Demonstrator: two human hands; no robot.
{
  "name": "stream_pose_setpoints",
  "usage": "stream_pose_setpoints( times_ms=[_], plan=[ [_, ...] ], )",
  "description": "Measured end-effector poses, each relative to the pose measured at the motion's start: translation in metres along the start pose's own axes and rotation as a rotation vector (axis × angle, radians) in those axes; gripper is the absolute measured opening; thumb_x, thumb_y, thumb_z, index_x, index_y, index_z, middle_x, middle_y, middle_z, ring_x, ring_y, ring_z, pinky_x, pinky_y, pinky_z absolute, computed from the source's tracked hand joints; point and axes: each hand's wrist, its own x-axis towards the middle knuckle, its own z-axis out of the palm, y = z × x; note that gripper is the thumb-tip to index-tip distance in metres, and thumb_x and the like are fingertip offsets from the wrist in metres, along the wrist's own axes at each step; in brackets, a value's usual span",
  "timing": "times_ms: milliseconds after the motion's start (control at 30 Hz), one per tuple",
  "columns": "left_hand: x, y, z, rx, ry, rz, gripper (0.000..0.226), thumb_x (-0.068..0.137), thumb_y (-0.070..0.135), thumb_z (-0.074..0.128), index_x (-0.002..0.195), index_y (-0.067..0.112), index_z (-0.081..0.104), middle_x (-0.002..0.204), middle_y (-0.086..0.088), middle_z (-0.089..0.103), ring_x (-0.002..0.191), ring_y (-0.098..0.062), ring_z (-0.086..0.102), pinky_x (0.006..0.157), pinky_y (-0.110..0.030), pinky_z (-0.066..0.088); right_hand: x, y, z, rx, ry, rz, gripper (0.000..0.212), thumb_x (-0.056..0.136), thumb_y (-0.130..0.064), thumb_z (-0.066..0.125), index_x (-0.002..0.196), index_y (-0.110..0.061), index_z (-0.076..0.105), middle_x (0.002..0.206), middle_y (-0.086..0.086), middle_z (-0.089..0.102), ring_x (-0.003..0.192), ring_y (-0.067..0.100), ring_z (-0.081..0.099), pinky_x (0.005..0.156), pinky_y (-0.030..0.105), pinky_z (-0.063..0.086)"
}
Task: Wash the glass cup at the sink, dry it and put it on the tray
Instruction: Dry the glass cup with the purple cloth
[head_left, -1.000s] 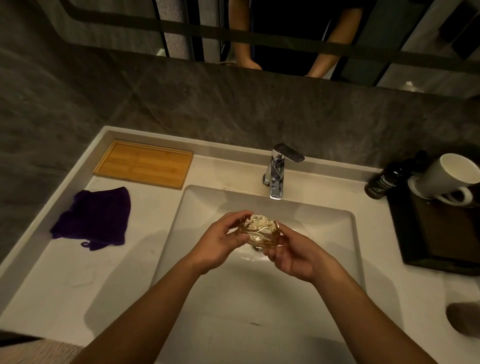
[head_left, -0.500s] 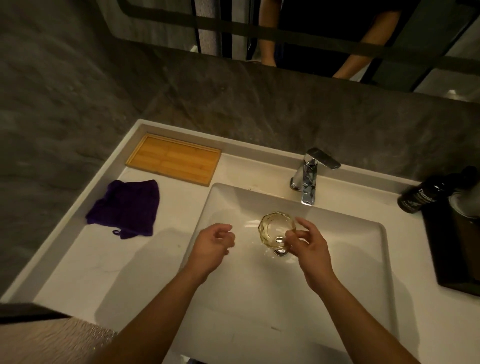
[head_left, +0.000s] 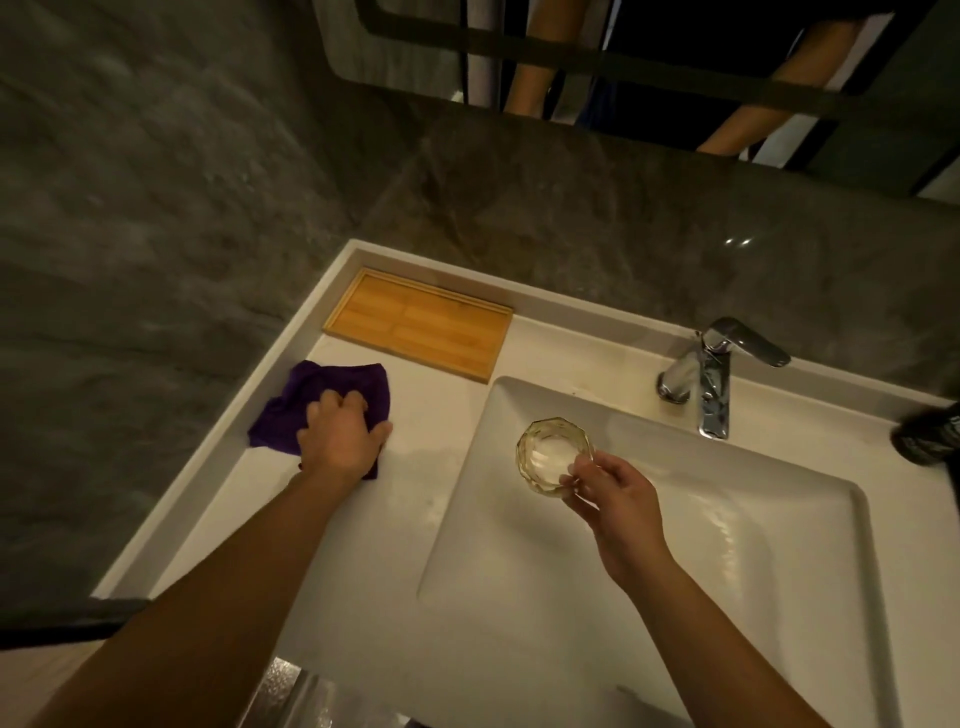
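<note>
While the right hand (head_left: 615, 499) holds the faceted glass cup (head_left: 554, 457) by its near rim, fingers pinched on the wall, the cup hangs mouth-up over the left part of the sink basin (head_left: 727, 545), apart from the basin floor. No water is seen running from the chrome tap (head_left: 709, 374), which stands behind the basin, to the right of the cup. The left hand (head_left: 340, 436) lies on the purple cloth (head_left: 322, 395), fingers curled into the fabric and gripping it; the cloth rests on the white worktop (head_left: 415, 499) to the left of the basin and is bunched under the hand. The bamboo tray (head_left: 418, 322) sits flat on the worktop behind the cloth, at the basin's rear left corner, just beside the basin edge and bare of items. A dark bottle (head_left: 930, 436) is partly in view at the right edge, right of the tap; its label cannot be read. Whether the cup is wet cannot be determined.
</note>
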Motion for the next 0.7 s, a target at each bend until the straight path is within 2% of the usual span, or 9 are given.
stream_pose_setpoints(
  times_ms=[100, 300, 333, 400, 467, 500, 567, 633, 700],
  plan=[
    [0.006, 0.0, 0.007, -0.006, 0.011, -0.011, 0.025, 0.098, 0.034, 0.058, 0.113, 0.015, 0.06, 0.124, -0.013, 0.05, 0.115, -0.034, 0.045, 0.088, -0.054, 0.046, 0.002, 0.004, 0.018, -0.003, -0.005, 0.005, 0.036, 0.097, -0.01, 0.071, 0.128, 0.007, 0.064, 0.104, 0.022, 0.07, 0.096, 0.031, 0.068, 0.093, 0.047, 0.062],
    [0.002, -0.002, 0.011, 0.119, -0.069, 0.097, 0.019, 0.101, 0.027, 0.05, 0.111, 0.013, 0.058, 0.12, -0.009, 0.052, 0.113, -0.029, 0.047, 0.086, -0.05, 0.044, -0.001, 0.011, 0.051, -0.05, 0.005, -0.002, 0.031, 0.097, -0.012, 0.072, 0.123, 0.005, 0.068, 0.099, 0.022, 0.071, 0.09, 0.028, 0.068, 0.094, 0.051, 0.061],
    [-0.001, -0.005, 0.009, 0.046, -0.089, 0.111, 0.018, 0.102, 0.027, 0.049, 0.107, 0.012, 0.059, 0.118, -0.009, 0.052, 0.111, -0.029, 0.048, 0.087, -0.049, 0.044, -0.002, 0.012, 0.057, -0.058, 0.01, -0.004, 0.03, 0.096, -0.012, 0.072, 0.122, 0.004, 0.068, 0.099, 0.022, 0.072, 0.09, 0.027, 0.069, 0.094, 0.05, 0.061],
    [-0.01, -0.01, 0.005, -0.31, -0.148, 0.104, 0.014, 0.102, 0.023, 0.052, 0.095, 0.013, 0.058, 0.111, -0.009, 0.054, 0.106, -0.031, 0.053, 0.088, -0.047, 0.046, -0.004, 0.014, 0.068, -0.082, 0.027, -0.012, 0.029, 0.096, -0.013, 0.073, 0.121, 0.002, 0.069, 0.1, 0.021, 0.072, 0.091, 0.028, 0.07, 0.095, 0.052, 0.061],
    [-0.027, -0.011, -0.002, -0.717, -0.205, 0.088, 0.013, 0.101, 0.02, 0.056, 0.088, 0.02, 0.057, 0.104, -0.006, 0.057, 0.097, -0.027, 0.058, 0.08, -0.036, 0.046, -0.006, 0.014, 0.078, -0.117, 0.046, -0.017, 0.028, 0.095, -0.013, 0.074, 0.119, 0.0, 0.069, 0.102, 0.02, 0.073, 0.093, 0.029, 0.071, 0.095, 0.053, 0.061],
    [-0.038, -0.007, -0.008, -0.841, -0.222, 0.088, 0.012, 0.1, 0.02, 0.058, 0.089, 0.024, 0.058, 0.102, -0.004, 0.059, 0.093, -0.023, 0.059, 0.076, -0.031, 0.045, -0.008, 0.013, 0.083, -0.136, 0.051, -0.018, 0.027, 0.095, -0.014, 0.074, 0.117, 0.0, 0.069, 0.102, 0.02, 0.073, 0.092, 0.029, 0.071, 0.094, 0.053, 0.061],
    [-0.06, 0.005, -0.015, -1.011, -0.28, 0.101, 0.009, 0.1, 0.021, 0.059, 0.094, 0.029, 0.059, 0.105, -0.002, 0.063, 0.096, -0.02, 0.061, 0.078, -0.03, 0.048, -0.012, 0.011, 0.089, -0.163, 0.049, -0.013, 0.026, 0.095, -0.014, 0.075, 0.115, 0.0, 0.068, 0.102, 0.021, 0.073, 0.092, 0.029, 0.072, 0.088, 0.05, 0.063],
    [-0.079, 0.022, -0.017, -1.108, -0.359, 0.177, 0.009, 0.099, 0.019, 0.059, 0.098, 0.027, 0.061, 0.115, -0.002, 0.063, 0.105, -0.021, 0.062, 0.085, -0.037, 0.054, -0.016, 0.008, 0.09, -0.167, 0.032, -0.009, 0.026, 0.094, -0.013, 0.075, 0.113, 0.002, 0.067, 0.098, 0.02, 0.071, 0.086, 0.027, 0.073, 0.076, 0.041, 0.066],
    [-0.096, 0.039, -0.016, -1.022, -0.342, 0.32, 0.012, 0.098, 0.017, 0.059, 0.095, 0.029, 0.06, 0.119, 0.01, 0.057, 0.113, -0.015, 0.056, 0.089, -0.033, 0.052, -0.02, 0.002, 0.086, -0.159, 0.02, 0.001, 0.026, 0.094, -0.014, 0.075, 0.111, 0.004, 0.067, 0.089, 0.016, 0.07, 0.076, 0.022, 0.074, 0.067, 0.036, 0.065]
  ],
)
